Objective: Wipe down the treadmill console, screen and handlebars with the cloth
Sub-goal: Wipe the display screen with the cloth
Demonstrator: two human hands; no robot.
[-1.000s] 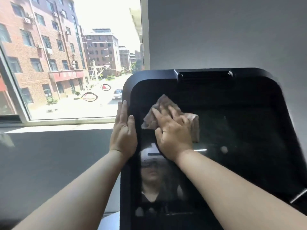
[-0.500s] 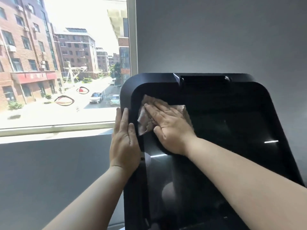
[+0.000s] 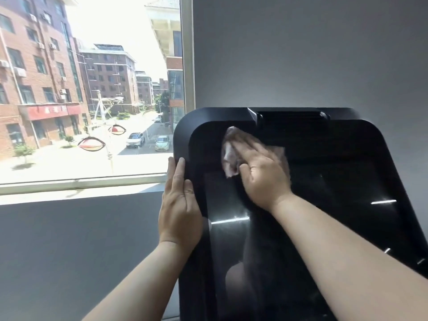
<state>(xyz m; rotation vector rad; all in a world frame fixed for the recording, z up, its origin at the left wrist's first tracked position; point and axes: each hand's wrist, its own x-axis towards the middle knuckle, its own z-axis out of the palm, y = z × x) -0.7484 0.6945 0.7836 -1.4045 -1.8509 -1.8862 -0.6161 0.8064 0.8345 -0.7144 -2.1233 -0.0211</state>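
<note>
The black treadmill console (image 3: 347,158) fills the right half of the head view, with its glossy dark screen (image 3: 324,228) facing me. A crumpled beige cloth (image 3: 229,156) lies on the console's upper left part, just above the screen. My right hand (image 3: 261,174) presses flat on the cloth with straight fingers pointing up and left. My left hand (image 3: 179,205) rests flat against the console's left edge, fingers straight and pointing up. The handlebars are out of view.
A large window (image 3: 92,89) on the left looks onto a sunlit street with brick buildings and parked cars. Its white sill (image 3: 81,184) runs just left of the console. A grey wall (image 3: 301,54) stands behind the console.
My right hand has slid the cloth up toward the console's top left corner. The left hand keeps its place on the left edge. My head has turned, shifting the view.
</note>
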